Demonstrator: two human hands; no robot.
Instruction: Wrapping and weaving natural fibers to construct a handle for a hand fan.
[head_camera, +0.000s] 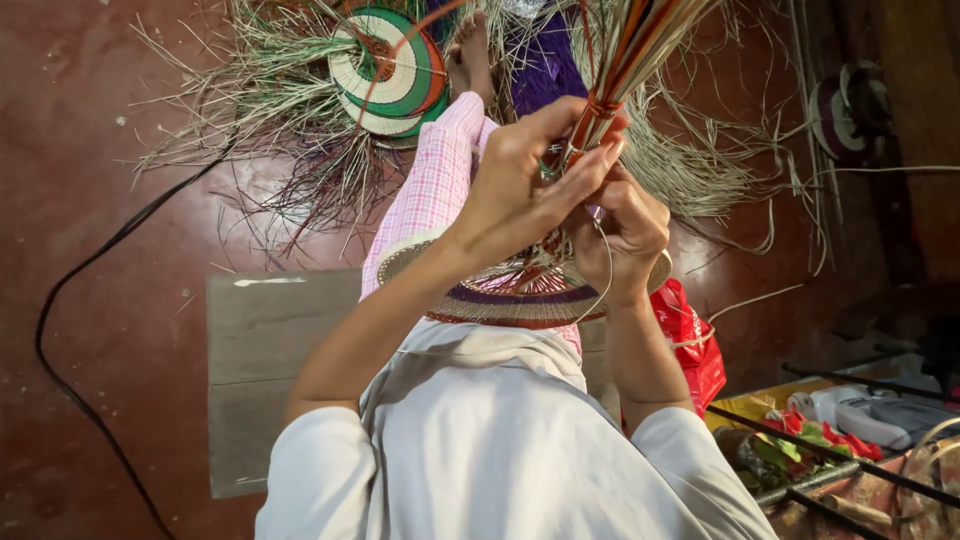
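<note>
Straw bundle pinched by left hand; right hand beneath.

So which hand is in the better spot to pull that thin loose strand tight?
The right hand, probably. It sits low beside the woven disc, and the thin pale strand curves right past it. The left hand is higher, with its fingers pinched around the bound straw bundle.
</note>
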